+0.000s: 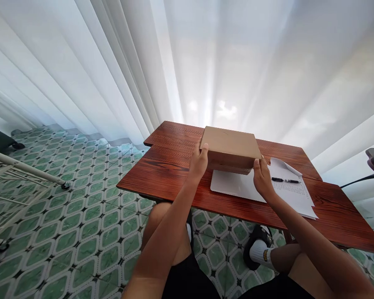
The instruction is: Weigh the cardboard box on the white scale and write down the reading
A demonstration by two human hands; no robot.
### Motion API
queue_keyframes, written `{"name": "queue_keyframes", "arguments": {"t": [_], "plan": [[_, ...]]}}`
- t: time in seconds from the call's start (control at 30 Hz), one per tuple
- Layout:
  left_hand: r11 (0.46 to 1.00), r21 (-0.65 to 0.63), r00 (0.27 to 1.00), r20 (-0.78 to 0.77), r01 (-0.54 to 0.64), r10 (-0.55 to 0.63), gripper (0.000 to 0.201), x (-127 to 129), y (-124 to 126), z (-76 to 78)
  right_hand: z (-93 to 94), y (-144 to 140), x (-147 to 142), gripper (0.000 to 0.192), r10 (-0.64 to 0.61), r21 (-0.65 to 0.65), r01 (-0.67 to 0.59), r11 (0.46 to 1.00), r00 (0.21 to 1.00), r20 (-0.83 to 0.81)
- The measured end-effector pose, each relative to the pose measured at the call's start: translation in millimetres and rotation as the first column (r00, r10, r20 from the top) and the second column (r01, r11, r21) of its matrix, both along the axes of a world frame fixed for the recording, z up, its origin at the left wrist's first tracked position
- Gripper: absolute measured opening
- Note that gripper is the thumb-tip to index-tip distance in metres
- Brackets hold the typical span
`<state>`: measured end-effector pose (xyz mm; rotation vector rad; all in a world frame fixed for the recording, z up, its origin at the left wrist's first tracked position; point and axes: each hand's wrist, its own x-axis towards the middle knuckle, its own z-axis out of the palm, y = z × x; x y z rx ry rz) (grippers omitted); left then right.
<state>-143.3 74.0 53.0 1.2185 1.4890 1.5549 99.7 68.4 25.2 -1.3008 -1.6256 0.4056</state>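
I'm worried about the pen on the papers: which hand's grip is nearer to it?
Right. The right grip, at the right end of the cardboard box, is just left of the pen; the left grip, at the box's left end, is farther away.

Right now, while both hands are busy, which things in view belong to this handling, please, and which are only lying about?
In the handling:
cardboard box, gripped at its two ends
left hand and right hand
wooden table, the work surface

Apparently just lying about:
silver, flat laptop-like device, partly hidden
paper sheets
black pen on them
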Motion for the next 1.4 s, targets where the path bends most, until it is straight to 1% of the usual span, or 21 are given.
{"name": "queue_keyframes", "arguments": {"t": [0.13,0.27,0.47,0.63,0.8,0.97,1.13,1.4], "plan": [[0.997,0.004,0.997,0.019,-0.081,0.081,0.047,-25,-2,9.1,5.7,7,-30,0.058,0.051,0.019,-0.051,0.999,0.999,0.002],[0.984,0.004,0.984,0.023,-0.179,0.179,0.047,-49,-3,12.8,8.4,12,-57,0.058,0.118,0.019,-0.118,0.993,0.993,0.009],[0.954,0.010,0.953,0.034,-0.300,0.300,0.046,-82,-1,10.7,4.2,17,-93,0.061,0.195,-0.015,-0.195,0.981,0.981,0.020],[0.932,-0.001,0.930,0.063,-0.363,0.363,0.045,-100,-3,4.5,-1.1,19,-113,0.063,0.231,-0.054,-0.230,0.972,0.973,0.015],[0.924,-0.005,0.920,0.085,-0.383,0.382,0.045,-111,-3,-3.8,-9.5,21,-124,0.065,0.249,-0.083,-0.248,0.965,0.968,0.003],[0.929,-0.016,0.924,0.099,-0.369,0.368,0.043,-117,-2,-10.1,-18.7,20,-129,0.067,0.251,-0.108,-0.250,0.962,0.968,-0.012],[0.935,-0.040,0.925,0.135,-0.353,0.355,0.045,-120,-2,-13.6,-19.8,16,-132,0.069,0.261,-0.116,-0.262,0.958,0.965,-0.027],[0.908,-0.118,0.891,0.178,-0.403,0.419,0.052,-126,0,-15.2,-23.1,17,-134,0.077,0.280,-0.134,-0.283,0.950,0.959,-0.040]]}}
